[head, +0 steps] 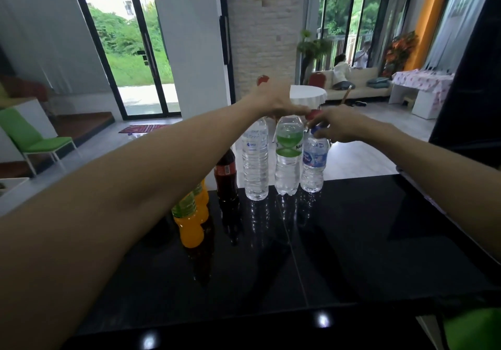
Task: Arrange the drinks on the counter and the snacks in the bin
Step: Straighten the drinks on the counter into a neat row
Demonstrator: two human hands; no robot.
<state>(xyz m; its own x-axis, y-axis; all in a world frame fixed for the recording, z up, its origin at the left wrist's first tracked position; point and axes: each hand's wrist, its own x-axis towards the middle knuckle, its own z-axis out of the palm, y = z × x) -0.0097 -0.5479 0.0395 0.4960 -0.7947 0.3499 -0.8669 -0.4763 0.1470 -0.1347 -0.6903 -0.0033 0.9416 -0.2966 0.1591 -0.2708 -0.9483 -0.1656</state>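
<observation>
Three clear water bottles stand in a row at the far edge of the black counter (352,227): a white-labelled one (255,159), a green-labelled one (288,157) with a red cap, and a shorter blue-labelled one (314,162). My left hand (276,100) grips the top of the green-labelled bottle. My right hand (339,127) holds the blue cap of the blue-labelled bottle. Left of the row stand a dark cola bottle (226,176) and two orange soda bottles (189,219), partly hidden behind my left forearm. No snacks or bin show.
Beyond the counter's far edge the floor drops away to a living room with a white round table (307,94), a sofa and people. A green chair (32,138) stands at the left. A dark panel (471,78) rises at the right.
</observation>
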